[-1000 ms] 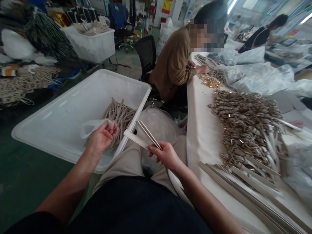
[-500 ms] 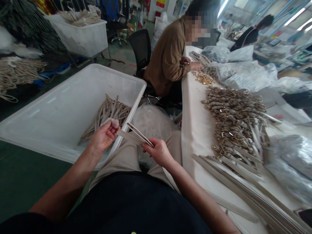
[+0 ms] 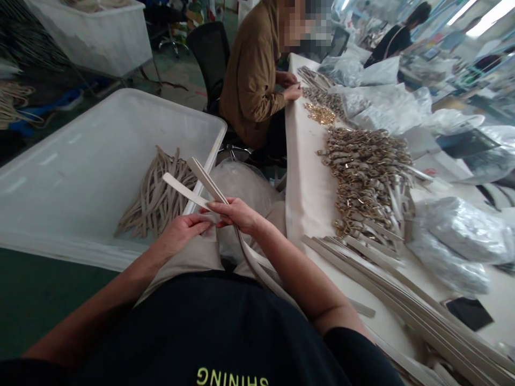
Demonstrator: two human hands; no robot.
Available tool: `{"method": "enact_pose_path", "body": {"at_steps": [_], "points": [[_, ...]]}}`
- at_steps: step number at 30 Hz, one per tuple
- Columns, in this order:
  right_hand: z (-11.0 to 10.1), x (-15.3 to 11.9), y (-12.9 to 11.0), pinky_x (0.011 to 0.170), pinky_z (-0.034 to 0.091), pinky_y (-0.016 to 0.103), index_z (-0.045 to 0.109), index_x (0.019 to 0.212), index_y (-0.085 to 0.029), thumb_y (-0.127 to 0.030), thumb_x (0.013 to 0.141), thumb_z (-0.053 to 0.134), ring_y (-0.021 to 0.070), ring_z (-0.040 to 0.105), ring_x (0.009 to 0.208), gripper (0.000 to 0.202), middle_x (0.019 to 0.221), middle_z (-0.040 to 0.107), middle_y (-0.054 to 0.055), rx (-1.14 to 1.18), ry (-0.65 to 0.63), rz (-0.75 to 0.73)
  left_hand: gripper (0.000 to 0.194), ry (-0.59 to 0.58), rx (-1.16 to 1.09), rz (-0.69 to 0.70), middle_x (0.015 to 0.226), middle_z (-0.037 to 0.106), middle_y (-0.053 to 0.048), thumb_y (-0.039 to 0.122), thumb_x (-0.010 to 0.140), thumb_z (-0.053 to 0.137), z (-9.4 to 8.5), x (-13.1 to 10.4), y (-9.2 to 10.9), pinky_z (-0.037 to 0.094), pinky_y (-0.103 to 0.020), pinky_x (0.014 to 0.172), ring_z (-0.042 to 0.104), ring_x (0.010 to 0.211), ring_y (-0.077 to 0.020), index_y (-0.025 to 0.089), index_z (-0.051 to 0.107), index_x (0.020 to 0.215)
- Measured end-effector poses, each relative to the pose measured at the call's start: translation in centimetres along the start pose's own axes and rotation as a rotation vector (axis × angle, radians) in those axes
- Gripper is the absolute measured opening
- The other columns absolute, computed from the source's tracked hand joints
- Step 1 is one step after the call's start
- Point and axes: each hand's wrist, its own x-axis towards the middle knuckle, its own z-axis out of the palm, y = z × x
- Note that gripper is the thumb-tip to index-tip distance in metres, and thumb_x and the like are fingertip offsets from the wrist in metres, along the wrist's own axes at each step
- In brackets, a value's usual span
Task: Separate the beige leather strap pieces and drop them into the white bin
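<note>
My right hand (image 3: 239, 215) is closed on several flat beige straps (image 3: 208, 182). Their short ends fan out up and to the left, one lighter side facing up, while the long ends trail back over my lap under the forearm. Close beneath it, my left hand (image 3: 182, 233) pinches a small pale cloth (image 3: 208, 229), which lies just under the right fingers. Whether the cloth touches the straps is hard to make out, since the fingers hide that spot.
To my left stands a big white plastic tub (image 3: 60, 161) with a bundle of straps (image 3: 155, 195). The table (image 3: 306, 187) at right bears piled straps with gold buckles (image 3: 366, 182), long straps (image 3: 386, 289) and plastic bags (image 3: 470, 230). A co-worker in a brown jacket (image 3: 251, 69) sits ahead.
My left hand with the cloth has moved right and down to the right hand. The strap ends now reach further past my right hand, pointing more upward. The view has shifted slightly.
</note>
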Motion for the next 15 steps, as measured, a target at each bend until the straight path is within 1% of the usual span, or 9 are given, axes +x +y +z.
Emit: {"method": "enact_pose_path", "body": {"at_steps": [3, 5, 7, 9, 11, 13, 15], "points": [[-0.1, 0.5, 0.5, 0.055, 0.051, 0.019, 0.072, 0.092, -0.016, -0.034, 0.089, 0.072, 0.0026, 0.031, 0.046, 0.018, 0.086, 0.071, -0.001, 0.099, 0.033, 0.053, 0.015, 0.032, -0.102, -0.009, 0.064, 0.071, -0.002, 0.006, 0.067, 0.081, 0.1, -0.1, 0.4, 0.047, -0.021, 0.058, 0.061, 0.059, -0.0161, 0.019, 0.078, 0.071], [-0.7, 0.3, 1.0, 0.054, 0.052, 0.019, 0.071, 0.094, -0.016, -0.033, 0.091, 0.069, 0.0026, 0.028, 0.045, 0.017, 0.091, 0.073, 0.000, 0.145, 0.074, 0.067, 0.024, 0.056, -0.154, 0.019, 0.062, 0.069, 0.000, 0.002, 0.066, 0.078, -0.2, -0.2, 0.8, 0.046, -0.021, 0.056, 0.059, 0.055, -0.0154, 0.020, 0.079, 0.083], [-1.3, 0.0, 1.5, 0.055, 0.053, 0.020, 0.070, 0.098, -0.016, -0.032, 0.093, 0.066, 0.0026, 0.024, 0.044, 0.017, 0.096, 0.074, 0.002, 0.185, 0.050, 0.075, 0.036, 0.063, -0.161, 0.045, 0.058, 0.066, 0.003, 0.000, 0.067, 0.076, -0.4, -0.1, 1.1, 0.044, -0.021, 0.054, 0.056, 0.051, -0.0147, 0.019, 0.078, 0.097], [-1.4, -0.2, 1.6, 0.055, 0.054, 0.021, 0.071, 0.098, -0.016, -0.031, 0.092, 0.066, 0.0027, 0.024, 0.044, 0.017, 0.089, 0.074, 0.001, 0.186, 0.009, 0.092, 0.037, 0.049, -0.124, 0.045, 0.054, 0.063, 0.003, 0.000, 0.067, 0.075, -0.4, 0.1, 1.1, 0.042, -0.021, 0.053, 0.054, 0.048, -0.0141, 0.018, 0.077, 0.099], [-1.1, 0.1, 1.6, 0.055, 0.053, 0.021, 0.072, 0.095, -0.015, -0.028, 0.090, 0.068, 0.0028, 0.030, 0.044, 0.014, 0.080, 0.071, -0.001, 0.154, 0.008, 0.091, 0.033, 0.030, -0.076, 0.031, 0.053, 0.062, 0.003, 0.001, 0.067, 0.075, -0.2, 0.4, 0.7, 0.041, -0.022, 0.052, 0.054, 0.047, -0.0141, 0.018, 0.075, 0.095], [-0.5, 0.7, 1.4, 0.052, 0.050, 0.018, 0.071, 0.088, -0.014, -0.025, 0.086, 0.071, 0.0035, 0.040, 0.048, 0.010, 0.076, 0.068, -0.002, 0.108, 0.062, 0.052, 0.035, 0.019, -0.062, 0.019, 0.055, 0.063, 0.003, 0.002, 0.066, 0.077, 0.1, 0.6, 0.2, 0.042, -0.022, 0.053, 0.056, 0.049, -0.0151, 0.018, 0.073, 0.096], [-0.1, 1.5, 1.3, 0.050, 0.046, 0.016, 0.071, 0.083, -0.014, -0.023, 0.083, 0.073, 0.0046, 0.047, 0.052, 0.009, 0.073, 0.066, -0.003, 0.035, 0.133, -0.005, 0.038, 0.011, -0.081, 0.009, 0.058, 0.065, 0.002, 0.003, 0.063, 0.080, 0.4, 0.7, -0.3, 0.044, -0.024, 0.055, 0.059, 0.051, -0.0165, 0.018, 0.072, 0.097]]}}
